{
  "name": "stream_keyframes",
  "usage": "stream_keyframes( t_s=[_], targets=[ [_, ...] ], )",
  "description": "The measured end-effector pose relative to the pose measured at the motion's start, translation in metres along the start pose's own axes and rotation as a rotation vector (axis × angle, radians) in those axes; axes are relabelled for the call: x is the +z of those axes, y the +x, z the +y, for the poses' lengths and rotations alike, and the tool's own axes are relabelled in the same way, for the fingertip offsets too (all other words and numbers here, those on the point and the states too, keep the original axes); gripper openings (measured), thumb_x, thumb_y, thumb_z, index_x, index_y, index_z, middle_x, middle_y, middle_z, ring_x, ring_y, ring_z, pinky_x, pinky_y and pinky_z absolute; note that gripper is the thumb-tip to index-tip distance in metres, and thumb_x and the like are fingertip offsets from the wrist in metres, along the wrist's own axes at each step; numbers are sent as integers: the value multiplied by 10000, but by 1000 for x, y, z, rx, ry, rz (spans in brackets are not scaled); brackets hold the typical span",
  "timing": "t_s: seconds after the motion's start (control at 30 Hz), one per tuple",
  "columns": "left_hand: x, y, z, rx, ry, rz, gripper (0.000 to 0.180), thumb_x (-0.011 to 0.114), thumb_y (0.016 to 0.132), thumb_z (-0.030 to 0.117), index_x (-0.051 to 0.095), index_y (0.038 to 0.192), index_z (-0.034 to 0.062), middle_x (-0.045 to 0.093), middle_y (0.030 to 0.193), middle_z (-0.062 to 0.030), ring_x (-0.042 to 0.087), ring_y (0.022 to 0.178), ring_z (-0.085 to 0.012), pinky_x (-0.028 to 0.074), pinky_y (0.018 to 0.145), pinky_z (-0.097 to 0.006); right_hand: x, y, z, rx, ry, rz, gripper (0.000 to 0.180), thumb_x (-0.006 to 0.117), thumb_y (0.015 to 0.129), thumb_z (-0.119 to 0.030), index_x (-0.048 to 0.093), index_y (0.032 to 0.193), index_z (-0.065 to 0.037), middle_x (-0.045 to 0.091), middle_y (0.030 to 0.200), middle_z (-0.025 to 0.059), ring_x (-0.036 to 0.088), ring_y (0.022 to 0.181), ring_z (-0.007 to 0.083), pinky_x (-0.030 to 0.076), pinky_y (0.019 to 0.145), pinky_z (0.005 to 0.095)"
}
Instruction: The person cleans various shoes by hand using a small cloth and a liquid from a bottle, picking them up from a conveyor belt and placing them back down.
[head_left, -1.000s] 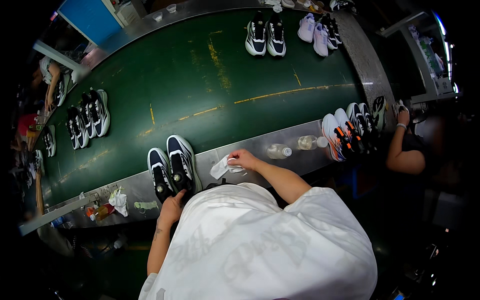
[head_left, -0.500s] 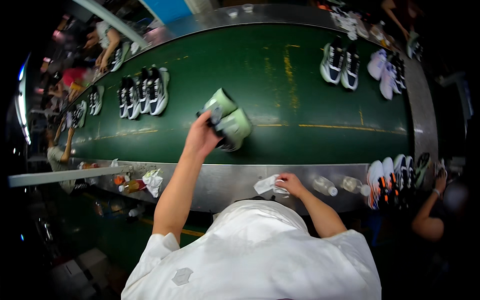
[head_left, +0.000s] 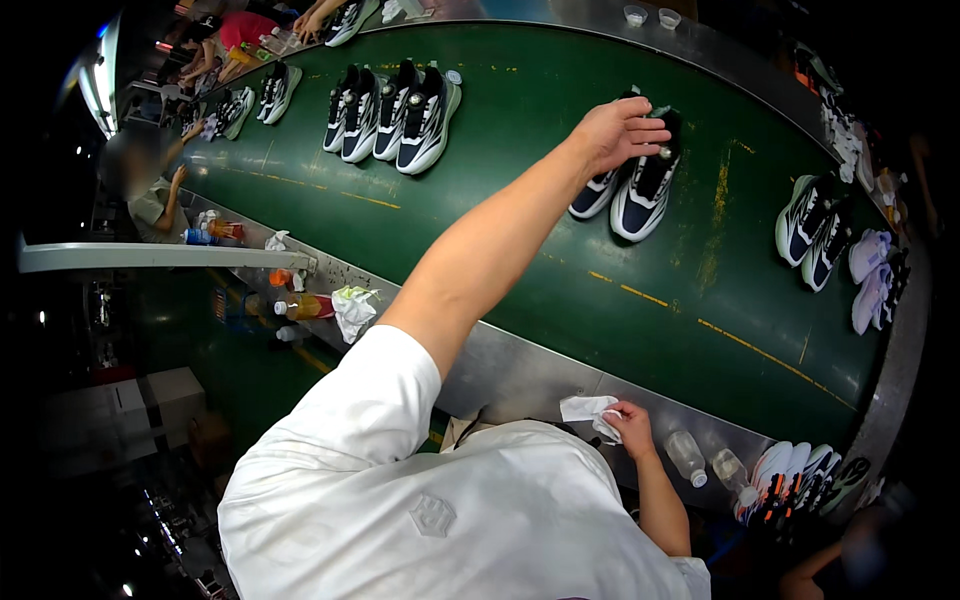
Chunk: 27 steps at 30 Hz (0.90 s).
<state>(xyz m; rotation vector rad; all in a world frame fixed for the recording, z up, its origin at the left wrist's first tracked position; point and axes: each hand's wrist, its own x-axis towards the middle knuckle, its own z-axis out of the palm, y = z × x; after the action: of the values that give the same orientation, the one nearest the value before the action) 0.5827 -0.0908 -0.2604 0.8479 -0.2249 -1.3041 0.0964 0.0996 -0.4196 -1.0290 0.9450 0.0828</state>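
The front of a white T-shirt (head_left: 480,510) fills the lower middle. Close by, the right hand (head_left: 630,428) is drawn in narrow, thumb and fingers pinching a white cloth (head_left: 583,408) that lies partly spread on the steel ledge (head_left: 520,372). Just to the right of that hand, two clear plastic bottles (head_left: 686,458) lie on their sides, and past them stand white sneakers with orange trim (head_left: 775,475), packed beside darker shoes. Along the ledge to the left, a crumpled white rag (head_left: 353,310) lies against a bottle of amber liquid (head_left: 305,305), near the end of a pale metal bar (head_left: 160,258).

Beyond the ledge runs the green conveyor belt (head_left: 540,300), marked with worn yellow lines. The left arm reaches far across it; the left hand (head_left: 615,135) is wide, fingers stretched out to the right above the heel end of a pair of navy-and-white running shoes (head_left: 642,208). This pair stands upright on the belt, side by side, toes toward the wearer; whether the fingers touch it I cannot tell.

Farther left, four matching sneakers (head_left: 425,135) stand in a row; well to the right are another navy pair (head_left: 803,225) and lilac sneakers (head_left: 870,280). Two small clear cups (head_left: 635,16) sit on the far ledge.
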Motion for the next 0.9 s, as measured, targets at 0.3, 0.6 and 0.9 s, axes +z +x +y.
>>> stream_keyframes(
  t_s=[0.3,0.6,0.9],
  targets=[
    [-163,-65,47,-135,1271,308,432,694,891,260,684,1206,-36,742,1057,-144,729,920,-228,574,793,-339,3,1,-10,80,7,26,156,757,821,13,726,973,4,717,906,44,665,824,117,537,747,259],
    [-302,-38,192,107,2494,740,322,622,850,193,632,1144,64,588,1172,-216,562,1151,-397,465,955,-489,7,3,-4,120,15,66,167,746,810,52,730,970,7,724,911,51,668,811,121,534,741,256],
    [-376,-14,251,-484,2355,449,732,655,779,226,496,1482,351,408,1477,-267,431,1362,-440,446,1065,-542,4,8,-13,211,-51,81,152,756,808,20,739,959,24,729,882,56,666,791,123,528,752,269]
  ],
)
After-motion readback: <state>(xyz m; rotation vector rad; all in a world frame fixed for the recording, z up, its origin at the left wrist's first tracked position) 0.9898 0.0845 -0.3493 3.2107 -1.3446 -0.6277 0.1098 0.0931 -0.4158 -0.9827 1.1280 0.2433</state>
